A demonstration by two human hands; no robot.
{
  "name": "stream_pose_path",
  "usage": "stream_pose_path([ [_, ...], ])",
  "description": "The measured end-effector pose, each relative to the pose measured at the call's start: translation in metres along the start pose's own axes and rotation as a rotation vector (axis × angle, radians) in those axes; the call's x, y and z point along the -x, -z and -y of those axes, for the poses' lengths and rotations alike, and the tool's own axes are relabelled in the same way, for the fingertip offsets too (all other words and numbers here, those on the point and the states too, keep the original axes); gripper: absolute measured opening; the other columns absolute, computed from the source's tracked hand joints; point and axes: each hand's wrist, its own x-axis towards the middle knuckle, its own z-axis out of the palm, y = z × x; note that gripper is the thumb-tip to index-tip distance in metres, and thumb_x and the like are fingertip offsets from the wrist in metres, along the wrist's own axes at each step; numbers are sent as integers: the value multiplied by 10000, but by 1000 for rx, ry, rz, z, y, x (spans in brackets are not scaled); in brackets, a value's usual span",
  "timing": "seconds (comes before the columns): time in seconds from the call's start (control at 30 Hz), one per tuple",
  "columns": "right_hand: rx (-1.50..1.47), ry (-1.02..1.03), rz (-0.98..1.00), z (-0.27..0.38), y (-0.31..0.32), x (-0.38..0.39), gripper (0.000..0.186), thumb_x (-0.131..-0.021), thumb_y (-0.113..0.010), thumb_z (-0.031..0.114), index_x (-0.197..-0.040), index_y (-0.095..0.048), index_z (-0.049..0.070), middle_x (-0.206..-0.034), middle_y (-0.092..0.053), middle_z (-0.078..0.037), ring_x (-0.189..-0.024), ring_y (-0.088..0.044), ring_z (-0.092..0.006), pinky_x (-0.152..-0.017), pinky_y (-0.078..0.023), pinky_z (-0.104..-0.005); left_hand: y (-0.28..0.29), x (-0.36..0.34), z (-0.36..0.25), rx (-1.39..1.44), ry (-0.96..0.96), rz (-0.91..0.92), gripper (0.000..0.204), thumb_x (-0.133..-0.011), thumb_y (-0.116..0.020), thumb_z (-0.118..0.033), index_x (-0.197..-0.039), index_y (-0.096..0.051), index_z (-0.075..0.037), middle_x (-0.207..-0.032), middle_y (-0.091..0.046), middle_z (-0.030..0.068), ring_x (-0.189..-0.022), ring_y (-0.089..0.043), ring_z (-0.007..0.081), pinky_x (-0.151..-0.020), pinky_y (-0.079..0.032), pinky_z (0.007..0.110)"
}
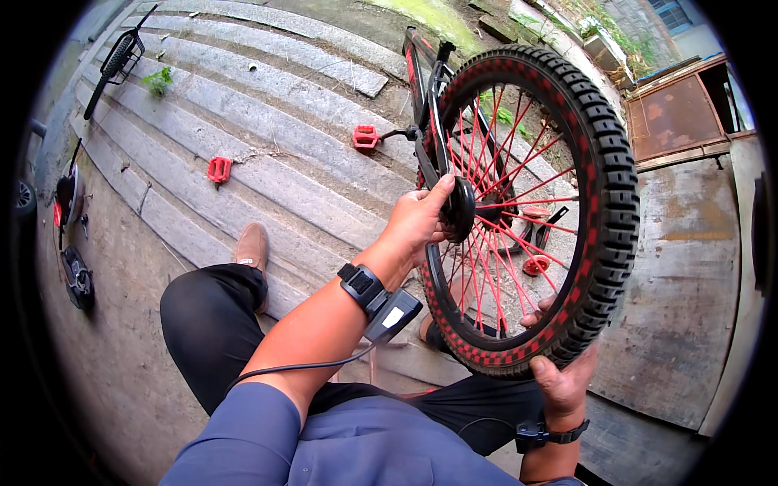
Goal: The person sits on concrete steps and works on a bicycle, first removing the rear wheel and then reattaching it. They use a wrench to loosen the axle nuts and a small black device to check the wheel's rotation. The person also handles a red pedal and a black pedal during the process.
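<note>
My left hand [423, 217] is closed on the bicycle frame [438, 130] beside a black round disc [460, 211] at the hub of a wheel, with the thumb laid up along the frame. The wheel has red spokes and a black knobbly tyre [606, 194] with a red checkered band. My right hand [559, 373] grips that tyre at its lower right, fingers curled round to the inner side. A red pedal [365, 138] on a black crank sticks out left of the frame.
A loose red pedal [219, 170] lies on the stone slabs [203, 81]. Black bicycle parts [121, 61] and a black bag-like item [77, 275] lie at the left. Rusty panels [673, 113] stand at the right. My knee [203, 308] is bent below.
</note>
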Motion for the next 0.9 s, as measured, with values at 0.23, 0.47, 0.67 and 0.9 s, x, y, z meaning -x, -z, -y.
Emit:
stream_pose_path([
  [0.23, -57, -108, -71, -31, 13, 40, 919, -686, -896, 199, -1392, -342, 1, -1307, -538, -162, -1134, -615, -313, -956, -521, -440, 3, 12, 31, -91, 48, -6, 472, -942, -645, -423, -1126, -555, 1, -812, -636, 39, -555, -591, 75, -467, -467, 196],
  [0.47, -23, -286, 87, -67, 0, 62, 806, -712, -857, 169, -1348, -394, -6, -1228, -625, -135, -1099, -634, -198, -945, -508, -342, 43, 26, 104, -183, 155, -159, 280, -949, -573, -357, -922, -596, -79, -702, -600, -5, -524, -533, 76, -447, -399, 231],
  [0.67, 285, -149, 211, -80, -20, 60, 981, -672, -877, 248, -1443, -337, -26, -1270, -597, -195, -1153, -614, -311, -995, -464, -375, 59, 20, 120, -120, 207, -178, 315, -946, -549, -385, -963, -636, -83, -791, -653, 16, -644, -610, 129, -629, -492, 321],
  [0.9, 470, 28, 340, -74, -31, 53, 998, -658, -889, 298, -1438, -355, -23, -1349, -529, -228, -1198, -586, -357, -1018, -454, -395, 76, 12, 149, 49, 167, -172, 439, -978, -482, -465, -975, -640, -55, -795, -661, 44, -668, -623, 168, -643, -473, 362],
])
